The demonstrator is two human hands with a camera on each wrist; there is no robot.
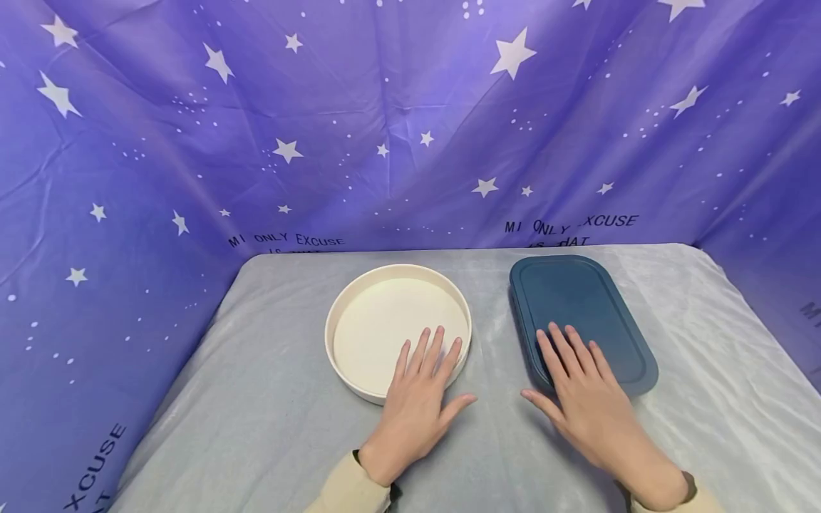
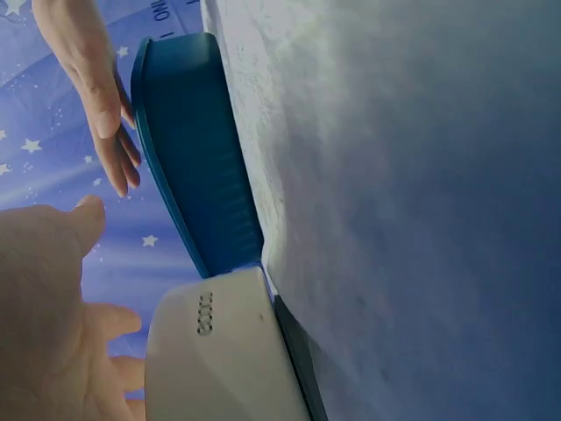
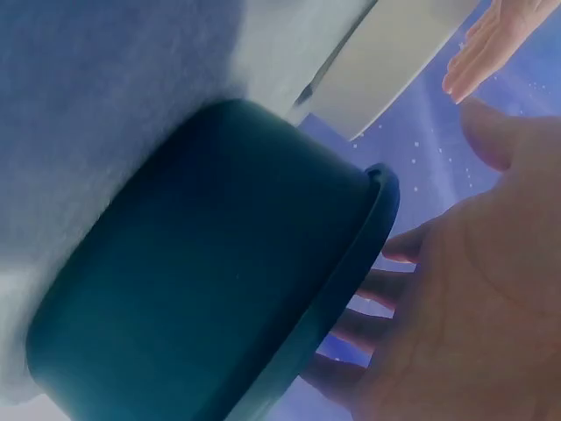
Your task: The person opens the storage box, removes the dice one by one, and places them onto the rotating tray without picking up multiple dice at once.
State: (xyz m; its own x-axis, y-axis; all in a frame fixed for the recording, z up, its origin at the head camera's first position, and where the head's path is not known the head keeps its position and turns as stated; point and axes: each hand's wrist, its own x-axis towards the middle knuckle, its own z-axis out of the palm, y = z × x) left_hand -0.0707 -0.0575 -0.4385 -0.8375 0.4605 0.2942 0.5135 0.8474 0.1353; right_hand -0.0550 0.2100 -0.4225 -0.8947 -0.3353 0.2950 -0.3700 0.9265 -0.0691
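On the cloth-covered table, a round, shallow cream dish (image 1: 365, 324) stands left of centre, with nothing visible inside it. My left hand (image 1: 413, 402) is spread flat, palm down, over its front right rim. To the right is a dark blue rectangular box (image 1: 571, 292) with rounded corners and a lid-like top. Over the front left part of that top lies my right hand (image 1: 593, 417), fingers straight and apart. The right wrist view shows the box's deep side wall (image 3: 202, 254) beside my palm. Whether the fingertips touch either thing I cannot tell.
A grey-blue plush cloth (image 1: 256, 420) covers the table. Purple fabric (image 1: 385, 107) with white stars and black lettering hangs behind it and at both sides. A strip of cloth separates the dish from the box.
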